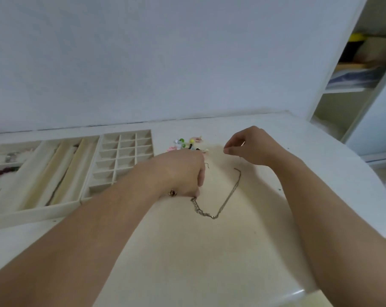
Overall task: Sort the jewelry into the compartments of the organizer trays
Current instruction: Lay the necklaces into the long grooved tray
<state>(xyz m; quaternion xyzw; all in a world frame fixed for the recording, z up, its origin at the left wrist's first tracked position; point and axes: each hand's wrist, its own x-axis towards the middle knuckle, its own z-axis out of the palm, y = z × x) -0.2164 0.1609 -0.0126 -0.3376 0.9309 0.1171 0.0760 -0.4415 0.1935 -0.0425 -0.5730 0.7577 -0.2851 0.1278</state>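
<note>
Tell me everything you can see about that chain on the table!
The chain is thin and looks like silvery-grey metal, maybe several fine strands. It lies in a V shape on the cream table. Its near-left end is chunkier and sits at the left hand, which seems to pinch it. The other end points toward the right hand, whose fingertips are pinched together; whether they hold the chain is unclear.

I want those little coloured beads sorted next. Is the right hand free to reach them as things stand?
Probably not yet: the right hand seems to be pinching something thin, though the coloured beads lie close by on bare table.
</note>
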